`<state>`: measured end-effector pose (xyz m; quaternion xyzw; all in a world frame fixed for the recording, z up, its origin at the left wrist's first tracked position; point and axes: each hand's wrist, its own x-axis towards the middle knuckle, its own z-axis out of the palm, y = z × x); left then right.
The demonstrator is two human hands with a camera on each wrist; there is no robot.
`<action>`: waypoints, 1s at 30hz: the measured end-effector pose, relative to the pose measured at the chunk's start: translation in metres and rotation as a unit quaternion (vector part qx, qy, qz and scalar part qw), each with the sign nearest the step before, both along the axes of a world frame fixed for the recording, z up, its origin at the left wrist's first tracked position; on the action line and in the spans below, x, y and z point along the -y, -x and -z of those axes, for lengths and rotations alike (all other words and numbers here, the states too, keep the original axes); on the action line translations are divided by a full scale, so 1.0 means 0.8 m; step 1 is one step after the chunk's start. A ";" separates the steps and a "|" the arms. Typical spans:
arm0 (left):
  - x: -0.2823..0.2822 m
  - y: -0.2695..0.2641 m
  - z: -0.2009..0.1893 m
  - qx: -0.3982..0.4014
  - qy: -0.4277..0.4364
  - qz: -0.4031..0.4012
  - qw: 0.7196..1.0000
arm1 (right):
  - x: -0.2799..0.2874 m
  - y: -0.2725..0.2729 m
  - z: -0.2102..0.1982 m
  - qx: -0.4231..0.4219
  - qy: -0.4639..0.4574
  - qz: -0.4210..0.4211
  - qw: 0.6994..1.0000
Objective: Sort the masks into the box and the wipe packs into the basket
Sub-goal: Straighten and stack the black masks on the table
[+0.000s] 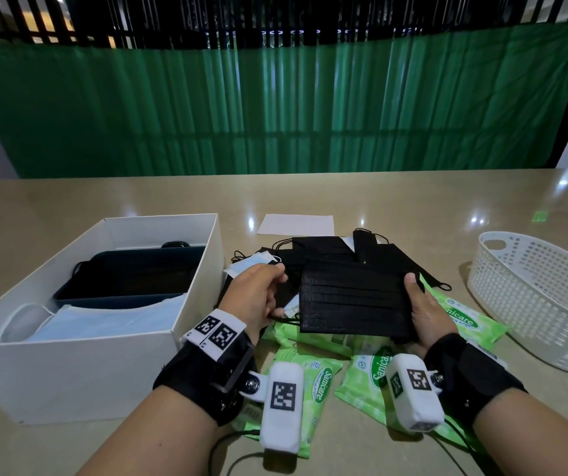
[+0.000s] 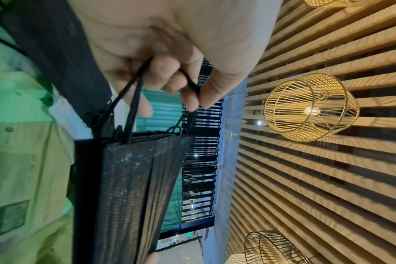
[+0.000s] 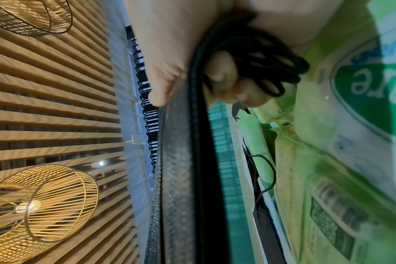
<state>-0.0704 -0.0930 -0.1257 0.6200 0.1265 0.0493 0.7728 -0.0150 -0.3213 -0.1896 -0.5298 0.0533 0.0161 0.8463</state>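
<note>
With the right hand clamping the stack of black masks above the wipe packs and the left hand pinching its ear loops, keep both grips firm — tuck the loops under — and carry it level into the box.

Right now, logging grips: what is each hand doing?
Left hand: pinching ear loops of the black masks.
Right hand: gripping the masks' other end.

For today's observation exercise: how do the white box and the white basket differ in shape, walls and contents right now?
The white box is rectangular with solid walls; the white basket is rounded with perforated walls. The box already holds blue masks and a dark tray; no wipe packs show inside the basket. The box sits left of the pile, the basket right. Both are white, open-topped and rest on the table.
</note>
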 end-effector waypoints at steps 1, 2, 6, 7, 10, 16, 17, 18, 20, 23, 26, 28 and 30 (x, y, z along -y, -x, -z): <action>0.001 0.001 0.000 -0.015 -0.023 0.012 1.000 | 0.001 -0.001 0.001 0.001 0.001 0.001 1.000; 0.002 0.002 0.000 -0.036 -0.049 0.030 0.998 | 0.001 -0.001 0.000 0.001 0.002 0.000 1.000; 0.009 0.007 0.011 -0.109 -0.132 0.147 0.974 | 0.000 0.001 -0.001 0.000 -0.001 -0.001 1.000; 0.011 0.008 0.014 -0.114 -0.140 0.163 0.970 | -0.001 0.002 -0.001 -0.002 0.000 0.003 1.000; 0.011 0.009 0.017 -0.108 -0.140 0.181 0.967 | -0.005 0.005 -0.005 -0.008 0.009 0.005 1.000; 0.003 0.003 0.020 -0.104 -0.163 0.178 0.965 | -0.001 0.006 -0.004 0.003 0.026 0.008 1.000; 0.003 0.002 0.021 -0.103 -0.168 0.172 0.965 | -0.001 0.007 -0.005 0.005 0.022 0.011 1.000; 0.002 0.002 0.023 -0.102 -0.167 0.166 0.967 | -0.001 0.009 -0.007 0.009 0.019 0.010 1.000; 0.000 0.000 0.025 -0.093 -0.156 0.148 0.972 | 0.001 0.007 -0.007 0.004 0.016 0.015 1.000; 0.001 -0.003 0.022 -0.040 -0.124 0.084 0.988 | 0.004 0.012 -0.014 0.013 0.031 0.031 0.999; 0.004 -0.001 0.007 0.036 -0.026 0.042 0.998 | 0.004 0.015 -0.017 0.010 0.054 0.035 0.998; 0.006 0.002 -0.007 0.073 0.076 0.045 0.993 | 0.005 0.013 -0.014 0.004 0.069 0.035 0.997; 0.008 0.004 -0.022 0.103 0.162 0.052 0.980 | 0.006 0.012 -0.013 -0.001 0.077 0.040 0.996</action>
